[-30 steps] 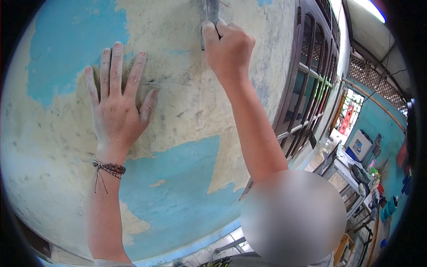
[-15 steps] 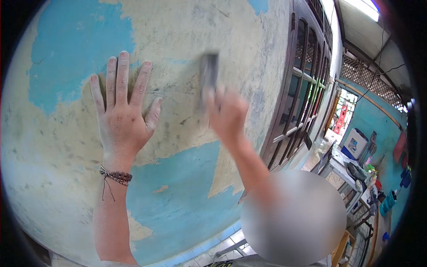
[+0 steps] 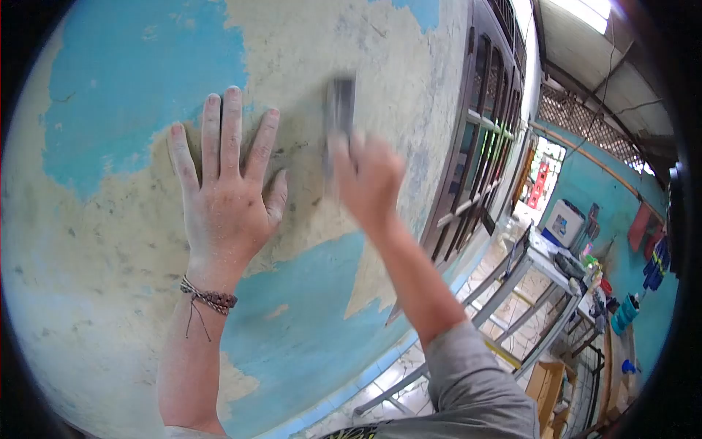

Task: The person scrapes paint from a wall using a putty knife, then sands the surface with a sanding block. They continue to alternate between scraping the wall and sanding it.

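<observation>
My left hand (image 3: 227, 208) lies flat against the wall (image 3: 110, 241) with its fingers spread. Pale dust coats its skin, and a braided bracelet (image 3: 208, 296) circles the wrist. To its right, my right hand (image 3: 371, 183) is closed around a flat, dark rectangular scraper (image 3: 341, 106), smeared by motion. The scraper stands upright against a cream part of the wall; its exact contact with the surface is blurred. Blue paint patches (image 3: 146, 80) show above and below my hands, with ragged edges against the cream, stained areas.
A dark wooden window frame (image 3: 468, 146) with bars borders the wall at right. Behind my right arm stands a metal stepladder (image 3: 504, 293) on white tiles. Farther right are a cluttered table (image 3: 592, 293), a white and blue box (image 3: 563, 223) and a cardboard box (image 3: 547, 388).
The view has shifted, bringing the stepladder and my right sleeve into sight. My left hand keeps its place on the wall. The scraper appears slightly higher and farther left in view.
</observation>
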Demonstrator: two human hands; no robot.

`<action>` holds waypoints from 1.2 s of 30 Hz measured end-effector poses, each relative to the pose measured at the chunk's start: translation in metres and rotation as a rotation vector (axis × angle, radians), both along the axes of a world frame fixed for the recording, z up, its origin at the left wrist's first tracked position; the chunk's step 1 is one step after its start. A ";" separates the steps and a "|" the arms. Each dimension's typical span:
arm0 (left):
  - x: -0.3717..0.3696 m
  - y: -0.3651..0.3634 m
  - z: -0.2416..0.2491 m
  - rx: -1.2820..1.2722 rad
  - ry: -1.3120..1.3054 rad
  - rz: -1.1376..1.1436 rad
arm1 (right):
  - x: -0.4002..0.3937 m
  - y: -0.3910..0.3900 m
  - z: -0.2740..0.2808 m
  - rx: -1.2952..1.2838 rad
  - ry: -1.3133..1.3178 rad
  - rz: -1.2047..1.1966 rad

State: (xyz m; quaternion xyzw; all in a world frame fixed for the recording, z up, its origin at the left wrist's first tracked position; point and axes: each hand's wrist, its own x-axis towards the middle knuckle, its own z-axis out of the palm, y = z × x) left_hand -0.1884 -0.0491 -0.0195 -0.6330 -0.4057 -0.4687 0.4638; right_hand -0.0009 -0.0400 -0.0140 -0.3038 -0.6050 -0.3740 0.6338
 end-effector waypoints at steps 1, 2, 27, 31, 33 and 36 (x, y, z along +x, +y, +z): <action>0.001 0.001 -0.001 0.010 0.003 -0.012 | 0.001 0.002 0.037 0.005 0.001 0.001; 0.001 0.001 -0.001 0.001 0.014 -0.020 | 0.001 0.004 0.060 0.022 -0.009 0.006; -0.022 -0.012 -0.020 -0.167 0.138 -0.160 | -0.032 0.005 0.028 0.044 0.033 -0.055; -0.026 -0.012 -0.015 -0.160 0.143 -0.200 | -0.045 -0.012 -0.021 -0.016 -0.009 -0.045; -0.029 -0.013 -0.006 -0.123 0.174 -0.156 | -0.047 -0.010 -0.002 -0.014 0.011 -0.020; -0.028 -0.013 0.009 -0.080 0.183 -0.140 | -0.039 0.002 0.050 0.007 0.015 -0.006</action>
